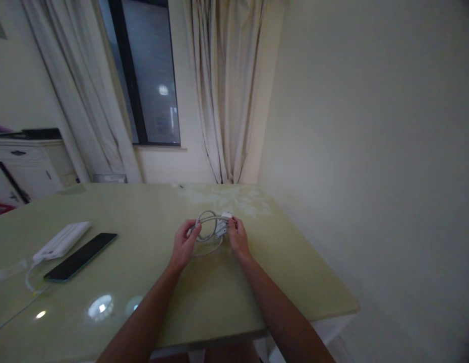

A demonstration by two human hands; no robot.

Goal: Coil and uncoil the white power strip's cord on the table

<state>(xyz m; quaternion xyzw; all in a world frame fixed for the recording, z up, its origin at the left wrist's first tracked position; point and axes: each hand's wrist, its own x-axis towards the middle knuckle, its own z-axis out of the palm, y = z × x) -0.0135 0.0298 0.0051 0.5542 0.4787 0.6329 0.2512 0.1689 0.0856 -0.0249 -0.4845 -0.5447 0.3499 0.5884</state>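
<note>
A looped whitish-grey cable [209,212] is held between both hands, just above the far middle of the table. My left hand [184,243] is closed on the left side of the coil, thumb and fingers pinching the loops. On the right, my right hand [239,239] grips the cable's other side, beside a small white block [221,228] that looks like a plug or socket end. Its exact kind is too small to make out. One strand of cable hangs in a curve below the hands.
A pale green glossy table [143,212] lies under the hands. To the left are a white power bank [62,241] with a cable and a dark phone [81,257]. A bare wall [370,151] runs along the right; curtains [227,91] and a window [153,70] stand behind.
</note>
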